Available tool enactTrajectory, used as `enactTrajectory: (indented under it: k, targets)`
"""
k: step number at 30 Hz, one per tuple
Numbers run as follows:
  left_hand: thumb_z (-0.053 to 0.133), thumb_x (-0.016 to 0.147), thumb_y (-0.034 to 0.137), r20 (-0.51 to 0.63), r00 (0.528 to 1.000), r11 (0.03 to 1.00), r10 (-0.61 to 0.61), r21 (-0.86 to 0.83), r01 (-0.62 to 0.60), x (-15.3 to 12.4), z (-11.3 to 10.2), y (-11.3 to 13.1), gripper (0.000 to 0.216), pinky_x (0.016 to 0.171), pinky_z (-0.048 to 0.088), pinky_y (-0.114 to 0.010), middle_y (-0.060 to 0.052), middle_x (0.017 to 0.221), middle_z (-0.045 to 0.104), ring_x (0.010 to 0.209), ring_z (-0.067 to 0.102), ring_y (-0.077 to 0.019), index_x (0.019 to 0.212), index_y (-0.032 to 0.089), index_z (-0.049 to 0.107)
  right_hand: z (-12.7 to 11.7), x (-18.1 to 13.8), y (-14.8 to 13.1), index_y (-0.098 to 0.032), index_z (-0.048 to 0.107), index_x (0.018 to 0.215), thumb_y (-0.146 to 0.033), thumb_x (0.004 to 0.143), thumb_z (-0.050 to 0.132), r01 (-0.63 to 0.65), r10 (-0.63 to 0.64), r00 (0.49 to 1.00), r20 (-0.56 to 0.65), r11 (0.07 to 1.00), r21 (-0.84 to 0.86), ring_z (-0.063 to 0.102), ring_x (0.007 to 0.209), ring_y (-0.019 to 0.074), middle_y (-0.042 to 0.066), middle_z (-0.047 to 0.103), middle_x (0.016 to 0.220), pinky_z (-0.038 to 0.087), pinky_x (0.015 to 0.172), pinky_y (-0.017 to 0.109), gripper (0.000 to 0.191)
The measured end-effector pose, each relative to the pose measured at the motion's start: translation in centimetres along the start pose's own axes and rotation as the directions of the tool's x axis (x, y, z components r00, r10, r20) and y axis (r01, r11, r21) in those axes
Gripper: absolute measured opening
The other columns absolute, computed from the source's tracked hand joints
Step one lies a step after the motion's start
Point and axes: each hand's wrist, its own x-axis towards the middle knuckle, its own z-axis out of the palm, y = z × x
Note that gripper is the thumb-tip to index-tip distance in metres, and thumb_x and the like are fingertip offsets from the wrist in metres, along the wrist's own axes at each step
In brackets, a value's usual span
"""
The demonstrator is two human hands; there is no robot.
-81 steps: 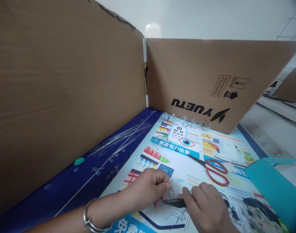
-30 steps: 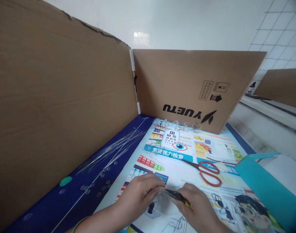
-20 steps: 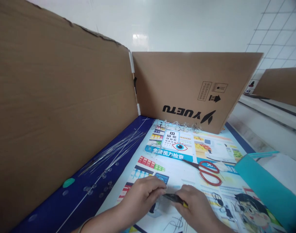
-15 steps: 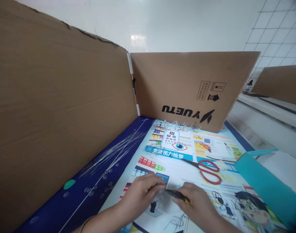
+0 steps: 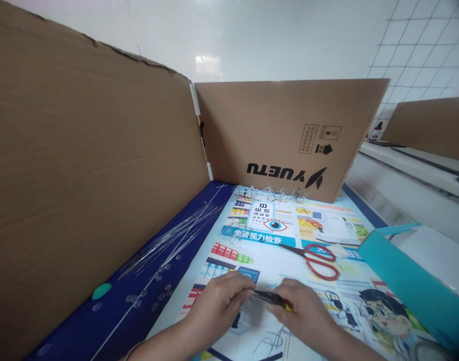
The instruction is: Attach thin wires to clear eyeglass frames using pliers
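Observation:
My right hand is closed around pliers with dark jaws and a touch of yellow on the handle. The jaws point left and reach the fingertips of my left hand. That hand is pinched; whatever sits between its thumb and finger is too small and hidden to name. Below the pliers, several thin bent wire pieces lie on the printed sheet. Red-handled scissors rest beyond my right hand, blades toward the left.
Long thin straight wires lie on the blue strip at left, near clear round beads and a green disc. Cardboard panels stand at left and back. Tangled clear bits line the back panel. A teal folder-like object is at right.
The view has shifted slightly. The pliers' jaws now lie closer against my left fingertips, and the clear bit seen below those fingers before is harder to make out.

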Motion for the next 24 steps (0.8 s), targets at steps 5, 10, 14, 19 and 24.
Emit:
enactTrajectory:
  k: [5,10,14,19,24]
  targets:
    - [0.046,0.085,0.013,-0.017,0.999,0.999,-0.047,-0.005,0.047,0.3,-0.1,0.2,0.016,0.067,0.043,-0.023,-0.002,0.082,0.064,0.074,0.058,-0.0144,0.092,0.019,0.059,-0.1,0.1,0.3,-0.021,0.058,0.068,-0.031,0.079,0.057,-0.02,0.02,0.999,0.033,1.0,0.003,0.052,0.07,0.0129,-0.002,0.055,0.071,0.033,0.06,0.021,0.015]
    - [0.043,0.088,0.017,0.031,0.999,0.999,-0.038,-0.028,0.038,0.1,0.2,-0.1,0.015,0.062,0.04,-0.021,0.0,0.077,0.062,0.069,0.056,-0.0132,0.087,0.019,0.058,0.4,0.3,0.8,-0.022,0.06,0.069,-0.036,0.077,0.058,-0.016,0.017,0.998,0.061,1.0,-0.013,0.053,0.071,0.0136,-0.002,0.056,0.072,0.032,0.06,0.021,0.016]
    - [0.045,0.088,0.023,0.049,0.994,0.985,-0.1,-0.133,0.106,0.0,0.4,-0.2,0.013,0.059,0.038,-0.021,0.001,0.071,0.058,0.064,0.053,-0.0122,0.085,0.019,0.058,0.7,0.6,1.2,-0.023,0.06,0.07,-0.037,0.078,0.057,-0.025,0.026,0.998,0.053,1.0,-0.004,0.053,0.07,0.0137,-0.002,0.055,0.071,0.031,0.059,0.022,0.017]
    - [0.051,0.085,0.027,0.106,0.962,0.842,-0.253,-0.465,0.273,-0.1,0.9,-0.2,0.013,0.053,0.038,-0.02,0.003,0.063,0.055,0.057,0.051,-0.0108,0.094,0.018,0.051,0.7,0.8,1.4,-0.02,0.054,0.062,-0.034,0.079,0.056,-0.061,0.061,0.998,0.002,0.996,0.066,0.051,0.066,0.0122,-0.002,0.052,0.068,0.031,0.058,0.021,0.022]
    - [0.058,0.08,0.031,0.192,0.92,0.66,-0.342,-0.648,0.381,0.3,1.6,0.0,0.017,0.043,0.031,-0.017,0.004,0.054,0.054,0.046,0.048,-0.0077,0.082,0.016,0.049,1.1,0.6,1.4,-0.019,0.052,0.062,-0.032,0.079,0.055,-0.072,0.076,0.997,-0.032,0.993,0.095,0.05,0.065,0.0123,-0.001,0.052,0.068,0.031,0.057,0.022,0.022]
